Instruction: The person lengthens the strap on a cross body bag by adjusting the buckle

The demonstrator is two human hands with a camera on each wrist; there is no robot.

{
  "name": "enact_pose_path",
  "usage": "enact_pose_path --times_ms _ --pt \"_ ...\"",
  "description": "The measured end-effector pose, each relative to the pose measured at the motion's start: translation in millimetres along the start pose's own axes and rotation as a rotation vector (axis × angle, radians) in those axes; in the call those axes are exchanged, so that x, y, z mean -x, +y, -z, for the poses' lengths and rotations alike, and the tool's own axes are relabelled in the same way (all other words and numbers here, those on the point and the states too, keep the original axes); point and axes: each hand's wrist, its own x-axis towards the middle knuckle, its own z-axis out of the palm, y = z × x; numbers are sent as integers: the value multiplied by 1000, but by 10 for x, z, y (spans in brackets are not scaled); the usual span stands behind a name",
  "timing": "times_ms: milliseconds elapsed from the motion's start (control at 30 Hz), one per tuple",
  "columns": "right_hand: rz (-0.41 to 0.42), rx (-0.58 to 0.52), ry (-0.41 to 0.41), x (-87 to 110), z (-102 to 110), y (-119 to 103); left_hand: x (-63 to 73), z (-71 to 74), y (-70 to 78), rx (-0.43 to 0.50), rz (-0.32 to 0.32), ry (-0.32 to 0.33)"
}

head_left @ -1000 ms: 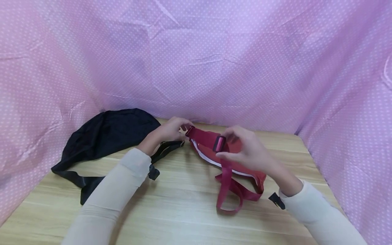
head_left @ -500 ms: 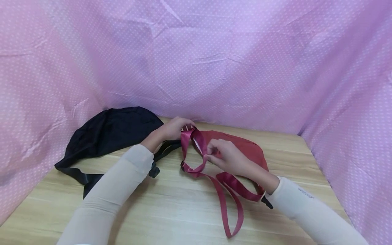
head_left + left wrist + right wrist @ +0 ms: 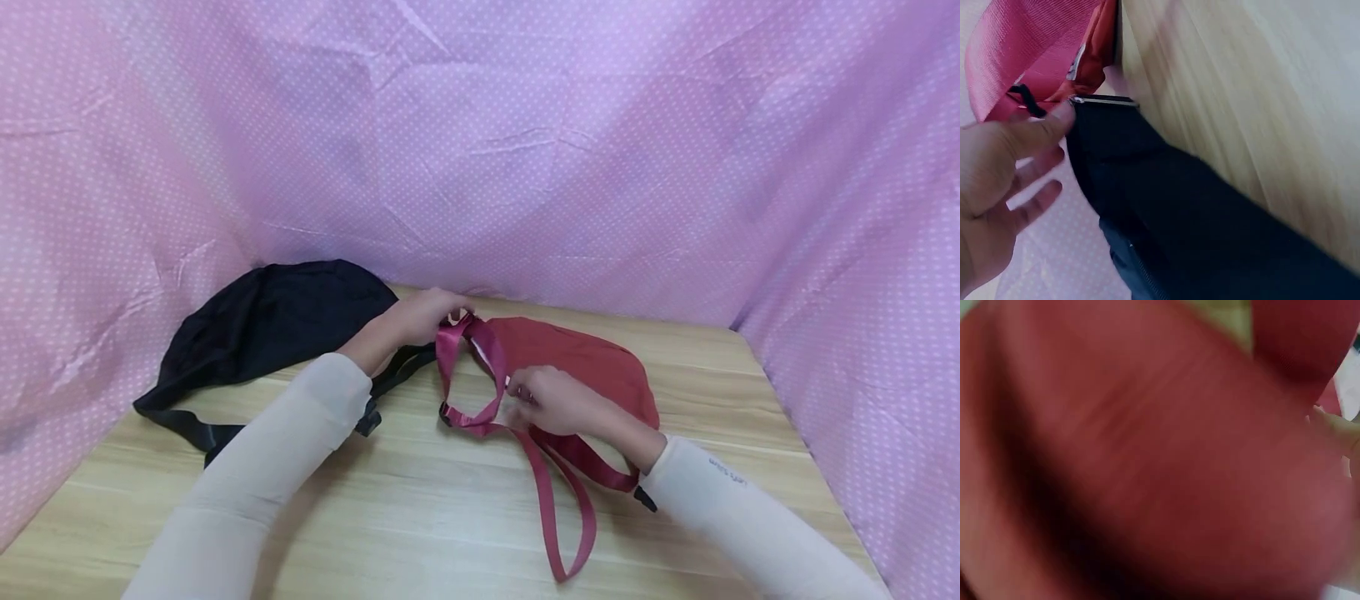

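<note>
A red waist bag lies on the table in the head view. My left hand pinches the near-left end of its webbing strap, by the dark slider; in the left wrist view the thumb is at that end and two fingers stand apart. The strap hangs in a loop down to a dark adjuster buckle. My right hand has curled fingers against the bag's front, beside the loop. Whatever lies between its fingertips is hidden; the right wrist view is mostly blurred red fabric.
A black waist bag lies at the left, its strap passing under my left forearm to a black clip. The red strap's long tail trails toward the front. Pink dotted cloth encloses the table's back and sides.
My right hand has let go of the adjuster buckle, which now hangs down left, and has moved left, then slightly lower. The strap has folded into a loop. My left hand stays at the strap's end.
</note>
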Motion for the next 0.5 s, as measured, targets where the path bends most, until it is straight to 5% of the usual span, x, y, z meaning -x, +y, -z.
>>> enact_pose_path --times_ms 233,500 --pt "-59 65 21 -44 157 423 280 116 32 -201 125 26" --pt "-38 210 2 -43 222 734 813 155 230 -136 231 122"
